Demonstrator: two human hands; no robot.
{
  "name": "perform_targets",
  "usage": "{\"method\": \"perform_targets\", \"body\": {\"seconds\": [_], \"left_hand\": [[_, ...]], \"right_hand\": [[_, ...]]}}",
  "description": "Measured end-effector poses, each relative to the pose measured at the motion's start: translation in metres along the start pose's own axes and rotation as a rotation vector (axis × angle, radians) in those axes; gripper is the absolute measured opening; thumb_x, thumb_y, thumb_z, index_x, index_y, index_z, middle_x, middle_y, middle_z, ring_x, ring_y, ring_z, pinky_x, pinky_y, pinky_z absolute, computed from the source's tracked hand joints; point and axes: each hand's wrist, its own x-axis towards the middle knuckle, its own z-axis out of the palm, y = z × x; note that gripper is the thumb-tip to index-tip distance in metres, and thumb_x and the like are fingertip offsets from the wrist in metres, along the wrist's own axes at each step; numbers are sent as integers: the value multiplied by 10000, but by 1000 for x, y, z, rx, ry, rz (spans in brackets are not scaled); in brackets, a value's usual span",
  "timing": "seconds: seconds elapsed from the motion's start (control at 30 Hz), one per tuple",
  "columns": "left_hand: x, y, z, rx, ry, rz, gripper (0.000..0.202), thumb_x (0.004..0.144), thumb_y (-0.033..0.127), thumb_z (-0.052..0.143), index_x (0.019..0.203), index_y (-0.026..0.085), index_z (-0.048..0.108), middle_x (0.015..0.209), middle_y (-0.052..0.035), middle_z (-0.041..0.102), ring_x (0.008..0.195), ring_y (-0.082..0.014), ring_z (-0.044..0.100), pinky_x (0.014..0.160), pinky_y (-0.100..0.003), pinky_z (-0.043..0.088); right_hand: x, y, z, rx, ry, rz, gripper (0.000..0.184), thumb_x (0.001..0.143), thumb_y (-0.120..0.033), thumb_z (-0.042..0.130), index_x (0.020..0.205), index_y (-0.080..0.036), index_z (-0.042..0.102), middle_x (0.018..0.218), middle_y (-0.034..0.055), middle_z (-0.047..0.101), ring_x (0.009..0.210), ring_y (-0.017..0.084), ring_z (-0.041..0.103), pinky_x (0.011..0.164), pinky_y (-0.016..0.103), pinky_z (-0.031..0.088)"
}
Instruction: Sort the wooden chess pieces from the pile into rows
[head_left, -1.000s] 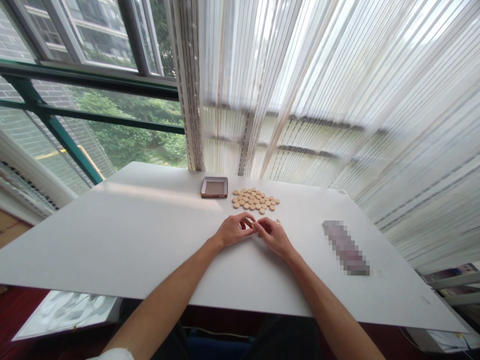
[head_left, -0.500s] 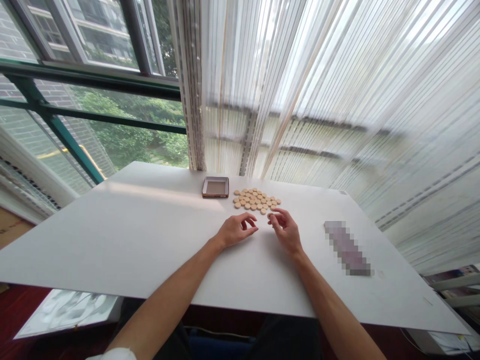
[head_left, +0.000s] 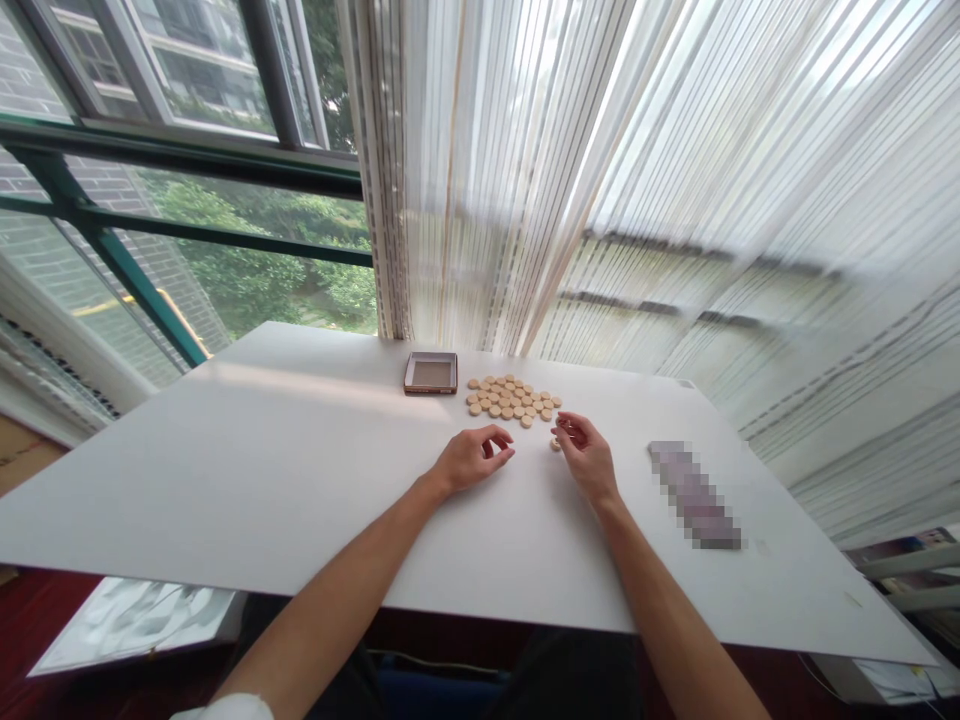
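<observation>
Small round wooden discs [head_left: 507, 400] lie flat in a loose cluster on the white table [head_left: 300, 470]. My right hand [head_left: 589, 458] is just to the right of the cluster's near edge, its thumb and fingers bent together around a wooden disc [head_left: 562, 422], partly covered by the fingertips. Close under that hand, a single disc [head_left: 555, 444] rests apart from the cluster. My left hand [head_left: 466, 460] lies in front of the cluster, its fingers curved, with a gap between thumb and fingertips and nothing in it.
A shallow open box [head_left: 431, 373] with a brown bottom stands left of the discs. To the right lies a blurred-out long object [head_left: 694, 495]. Behind the table hangs a string curtain [head_left: 480, 200], with a window [head_left: 247, 220] at the left.
My right hand has moved a little to the right, away from my left hand. A single disc now shows under its fingers. My left hand has stayed in place.
</observation>
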Motion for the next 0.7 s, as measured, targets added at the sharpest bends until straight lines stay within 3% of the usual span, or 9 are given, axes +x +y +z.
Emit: {"method": "perform_targets", "body": {"seconds": [0.2, 0.33, 0.7], "left_hand": [[0, 1, -1, 4, 2, 3, 192, 849, 385, 621, 975, 252, 678, 837, 23, 727, 634, -123, 628, 623, -229, 500], [0, 1, -1, 17, 4, 7, 187, 851, 377, 618, 971, 249, 682, 826, 20, 724, 638, -125, 626, 628, -230, 498], [-1, 1, -2, 29, -5, 10, 190, 863, 389, 610, 969, 250, 684, 824, 25, 718, 635, -119, 614, 635, -227, 495]], "right_hand": [[-1, -5, -2, -54, -64, 10, 359, 893, -476, 581, 1101, -196, 664, 987, 83, 724, 877, 213, 703, 780, 342, 556], [2, -9, -8, -158, -30, 26, 368, 877, -496, 589, 1102, -214, 665, 996, 70, 742, 869, 205, 697, 778, 324, 530], [7, 3, -28, -565, 80, 231, 288, 828, -464, 551, 854, -226, 711, 836, 41, 761, 795, 212, 680, 768, 323, 465]]}}
